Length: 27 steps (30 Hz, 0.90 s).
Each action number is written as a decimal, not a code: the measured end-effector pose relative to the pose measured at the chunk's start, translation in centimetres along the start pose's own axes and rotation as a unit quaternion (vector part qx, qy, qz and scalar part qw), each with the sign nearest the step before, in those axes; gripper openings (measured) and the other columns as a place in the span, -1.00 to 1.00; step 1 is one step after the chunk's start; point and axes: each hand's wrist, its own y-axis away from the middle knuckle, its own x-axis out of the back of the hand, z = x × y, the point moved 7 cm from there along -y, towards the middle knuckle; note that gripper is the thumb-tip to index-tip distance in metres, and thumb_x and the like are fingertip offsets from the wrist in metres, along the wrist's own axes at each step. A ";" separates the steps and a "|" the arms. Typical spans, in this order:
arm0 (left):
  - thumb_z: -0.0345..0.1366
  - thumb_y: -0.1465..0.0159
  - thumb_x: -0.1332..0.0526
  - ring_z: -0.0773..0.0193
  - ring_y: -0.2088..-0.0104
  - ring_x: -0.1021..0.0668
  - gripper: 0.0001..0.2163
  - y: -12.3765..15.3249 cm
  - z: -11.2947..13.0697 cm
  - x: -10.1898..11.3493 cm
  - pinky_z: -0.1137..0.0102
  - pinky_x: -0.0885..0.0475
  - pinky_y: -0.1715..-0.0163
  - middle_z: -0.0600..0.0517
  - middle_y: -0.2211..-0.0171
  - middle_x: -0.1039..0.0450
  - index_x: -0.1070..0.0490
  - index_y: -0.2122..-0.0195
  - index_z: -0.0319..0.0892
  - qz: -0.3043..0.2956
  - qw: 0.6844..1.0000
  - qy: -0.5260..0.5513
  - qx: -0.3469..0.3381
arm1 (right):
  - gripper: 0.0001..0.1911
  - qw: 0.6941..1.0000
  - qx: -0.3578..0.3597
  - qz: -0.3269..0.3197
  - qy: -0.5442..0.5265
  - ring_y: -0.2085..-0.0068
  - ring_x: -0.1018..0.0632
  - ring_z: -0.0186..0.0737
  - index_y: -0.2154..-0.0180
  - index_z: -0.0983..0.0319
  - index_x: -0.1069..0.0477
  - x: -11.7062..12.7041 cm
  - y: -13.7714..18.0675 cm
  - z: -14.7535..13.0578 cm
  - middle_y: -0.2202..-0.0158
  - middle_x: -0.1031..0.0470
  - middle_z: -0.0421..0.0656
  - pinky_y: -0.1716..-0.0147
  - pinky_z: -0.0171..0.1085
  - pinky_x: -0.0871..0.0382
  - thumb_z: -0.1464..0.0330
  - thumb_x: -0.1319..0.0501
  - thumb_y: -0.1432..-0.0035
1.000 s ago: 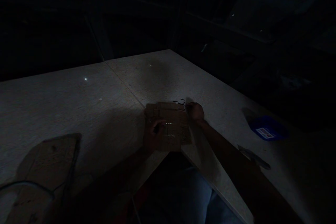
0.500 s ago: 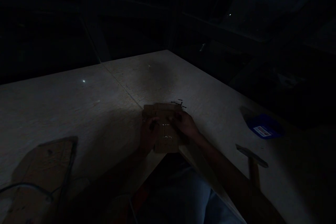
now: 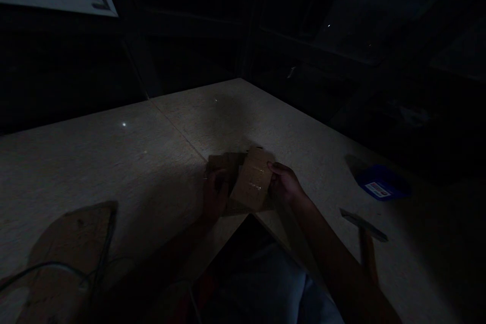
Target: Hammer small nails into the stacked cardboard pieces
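Observation:
My right hand (image 3: pixel 284 181) pinches the right edge of a piece of cardboard (image 3: pixel 252 177), raised and tilted, with two shiny lines across its face. Under and behind it, more brown cardboard (image 3: pixel 217 162) lies on the table. My left hand (image 3: pixel 215 195) is at the left side of that lower cardboard, its fingers curled in; shadow hides what they grip, if anything. A few small dark, thin pieces, perhaps nails, show just past the raised cardboard's far edge, mostly covered by it.
To the right lie a hammer (image 3: pixel 363 225) with a wooden handle and a blue container (image 3: pixel 383 182) with a white label. A brown board (image 3: pixel 64 238) with a cable (image 3: pixel 49 265) over it is at the left. The pale tabletop (image 3: pixel 182 111) has a seam; surroundings are very dark.
My right hand has lifted the cardboard piece with the shiny lines and turned it rightward, uncovering darker cardboard below. My left hand has stayed at the left side. The view has shifted slightly.

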 end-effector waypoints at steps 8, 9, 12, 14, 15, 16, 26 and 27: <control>-0.20 -0.15 -0.35 -0.09 -0.28 -0.30 -0.46 0.3 0.9 -2.2 -0.03 -0.26 -0.25 -0.16 -0.25 -0.24 -0.30 -0.16 -0.10 -0.137 0.978 -0.145 -0.070 | -0.86 0.996 -0.048 0.042 -0.056 0.41 -0.63 -0.02 0.35 0.19 -0.47 6.0 0.4 0.2 0.52 -0.58 -0.12 0.43 -0.15 -0.53 0.29 -0.34 -0.01; -0.13 -0.13 -0.38 -0.14 -0.30 -0.26 -0.37 0.5 0.9 -2.5 -0.07 -0.21 -0.27 -0.20 -0.30 -0.19 -0.26 -0.21 -0.12 -0.157 0.969 -0.173 -0.079 | -0.83 0.996 -0.053 0.042 -0.059 0.36 -0.65 0.03 0.32 0.20 -0.48 6.2 0.6 0.5 0.48 -0.61 -0.09 0.40 -0.12 -0.55 0.28 -0.33 -0.03; -0.04 -0.11 -0.39 -0.25 -0.32 -0.22 -0.23 0.9 0.4 -3.2 -0.16 -0.10 -0.29 -0.28 -0.34 -0.14 -0.18 -0.30 -0.19 -0.199 0.944 -0.249 -0.086 | -0.76 0.995 -0.040 0.051 -0.074 0.25 -0.67 0.07 0.23 0.22 -0.52 6.7 1.0 1.2 0.36 -0.66 -0.06 0.30 -0.08 -0.58 0.26 -0.35 -0.05; -0.05 -0.17 -0.34 -0.24 -0.30 -0.27 -0.24 1.0 0.3 -3.5 -0.16 -0.11 -0.27 -0.29 -0.31 -0.22 -0.15 -0.33 -0.22 -0.221 0.930 -0.280 -0.091 | -0.69 0.994 -0.010 0.057 -0.091 0.20 -0.67 0.08 0.15 0.21 -0.53 6.9 0.9 1.3 0.28 -0.68 -0.06 0.24 -0.06 -0.59 0.26 -0.38 -0.04; -0.05 -0.21 -0.31 -0.22 -0.28 -0.30 -0.28 1.0 0.4 -3.6 -0.15 -0.13 -0.26 -0.28 -0.29 -0.26 -0.15 -0.33 -0.23 -0.228 0.924 -0.292 -0.096 | -0.66 0.993 0.007 0.056 -0.100 0.18 -0.67 0.08 0.12 0.21 -0.53 6.9 0.8 1.3 0.25 -0.68 -0.07 0.22 -0.05 -0.59 0.26 -0.40 -0.04; -0.05 -0.24 -0.27 -0.20 -0.26 -0.32 -0.32 0.8 0.5 -3.7 -0.14 -0.16 -0.25 -0.28 -0.27 -0.30 -0.17 -0.33 -0.23 -0.232 0.919 -0.304 -0.100 | -0.64 0.992 0.022 0.054 -0.108 0.15 -0.67 0.09 0.11 0.20 -0.53 7.0 0.7 1.3 0.22 -0.68 -0.07 0.20 -0.04 -0.59 0.25 -0.41 -0.03; -0.08 -0.37 -0.15 -0.04 -0.07 -0.53 -0.61 -1.2 1.7 -3.4 0.13 -0.43 -0.06 -0.21 -0.06 -0.52 -0.47 -0.09 -0.19 -0.280 0.869 -0.379 -0.150 | -0.57 0.989 0.035 0.014 -0.142 0.01 -0.63 0.11 0.03 0.15 -0.53 7.3 0.6 2.3 0.15 -0.67 -0.08 0.06 0.04 -0.55 0.13 -0.37 -0.08; -0.10 -0.37 -0.15 -0.03 -0.05 -0.54 -0.63 -1.3 1.7 -3.2 0.15 -0.45 -0.03 -0.20 -0.04 -0.54 -0.47 -0.09 -0.17 -0.285 0.866 -0.383 -0.149 | -0.57 0.990 0.038 0.010 -0.137 0.00 -0.62 0.11 0.02 0.15 -0.53 7.3 0.6 2.3 0.14 -0.67 -0.08 0.05 0.05 -0.54 0.12 -0.37 -0.09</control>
